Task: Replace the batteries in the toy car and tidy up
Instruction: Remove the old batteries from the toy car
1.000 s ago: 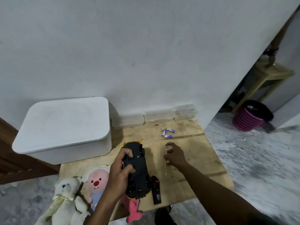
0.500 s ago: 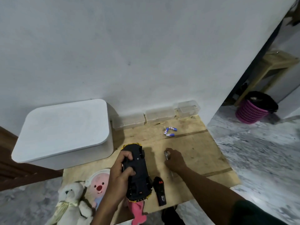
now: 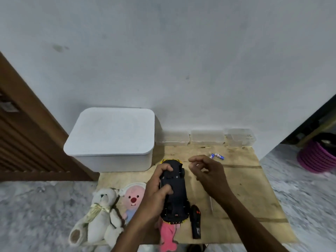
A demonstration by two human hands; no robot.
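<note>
1 second ago our right hand [image 3: 207, 171] had the screwdriver [image 3: 211, 204] in its fingers. Now the tool lies on the surface [image 3: 245, 188] under that wrist, behind the fingers, and the hand has lifted. Its fingers are loosely curled, half open, and we see nothing in them. They hover just right of the toy car [image 3: 173, 190], which our left hand [image 3: 154, 195] grips belly-up, fingers wrapped over its far edge and thumb pressed on the underside. We judge the screw work is finished and opening the battery cover comes next. The blue-and-white batteries [image 3: 217, 156] lie just beyond the right fingertips. Their print is too small to read, as are the marks on the black remote [image 3: 196, 222] nearer us than the left fingers.
</note>
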